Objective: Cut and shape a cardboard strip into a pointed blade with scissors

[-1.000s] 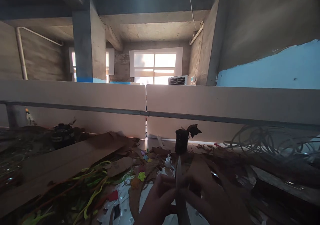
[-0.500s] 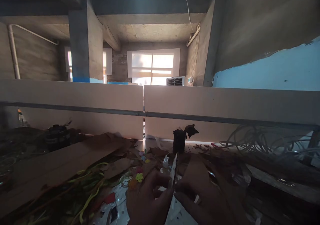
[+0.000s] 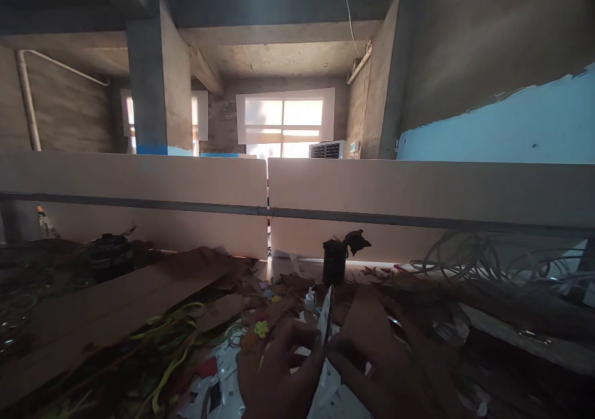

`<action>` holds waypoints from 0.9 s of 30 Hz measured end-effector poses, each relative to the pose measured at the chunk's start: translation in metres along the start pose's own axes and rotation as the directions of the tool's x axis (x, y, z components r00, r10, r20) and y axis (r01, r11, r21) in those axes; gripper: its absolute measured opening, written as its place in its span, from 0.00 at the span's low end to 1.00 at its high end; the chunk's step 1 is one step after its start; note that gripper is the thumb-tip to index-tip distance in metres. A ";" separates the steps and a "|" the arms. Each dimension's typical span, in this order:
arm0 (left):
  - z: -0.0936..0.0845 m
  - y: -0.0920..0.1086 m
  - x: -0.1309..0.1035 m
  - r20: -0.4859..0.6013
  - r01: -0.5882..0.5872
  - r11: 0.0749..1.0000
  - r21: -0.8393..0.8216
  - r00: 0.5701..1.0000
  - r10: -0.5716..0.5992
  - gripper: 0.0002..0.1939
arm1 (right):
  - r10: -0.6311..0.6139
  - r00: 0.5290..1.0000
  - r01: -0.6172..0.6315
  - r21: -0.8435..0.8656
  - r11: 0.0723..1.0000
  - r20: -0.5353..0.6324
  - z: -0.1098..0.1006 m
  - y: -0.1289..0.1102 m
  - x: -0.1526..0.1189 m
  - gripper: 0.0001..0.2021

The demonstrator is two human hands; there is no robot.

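Observation:
At the bottom middle, my left hand [image 3: 282,369] pinches a thin flat piece [image 3: 326,312], pale on its left face with a dark, rough edge like corrugated cardboard. It stands nearly upright, its narrow tip pointing away from me. Against its right side, the closed fingertips of my right hand [image 3: 369,351] grip the same piece, low down. Just beyond it stands a small white-nozzled bottle [image 3: 309,301]. Left of my left hand lies a yellow flower-shaped piece [image 3: 261,328]. White scrap sheets [image 3: 337,389] spread beneath both hands.
A black container with its lid flipped back [image 3: 334,263] stands behind the hands. Yellow-green cords [image 3: 171,357] and a long cardboard sheet [image 3: 125,301] lie left. Coiled clear tubing [image 3: 469,259] is at right. Pale partition panels [image 3: 372,186] cross the back.
The flat piece has turned slightly, showing a little more of its pale face. Both hands keep their grip and have barely shifted.

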State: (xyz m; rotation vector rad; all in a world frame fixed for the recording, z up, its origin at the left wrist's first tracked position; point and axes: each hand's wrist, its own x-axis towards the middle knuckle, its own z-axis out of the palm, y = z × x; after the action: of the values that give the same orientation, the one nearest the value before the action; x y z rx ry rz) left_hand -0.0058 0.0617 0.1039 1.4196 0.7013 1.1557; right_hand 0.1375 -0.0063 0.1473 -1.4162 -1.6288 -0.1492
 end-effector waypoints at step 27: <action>0.001 -0.004 0.001 -0.024 -0.002 1.000 0.011 1.000 0.002 0.10 | -0.060 0.991 0.060 0.010 0.998 0.120 0.018 0.026 -0.008 0.09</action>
State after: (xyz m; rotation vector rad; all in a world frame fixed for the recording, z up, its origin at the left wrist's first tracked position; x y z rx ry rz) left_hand -0.0034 0.0629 0.1001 1.4174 0.7244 1.1738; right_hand 0.1480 0.0075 0.1201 -1.3952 -1.7700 -0.0950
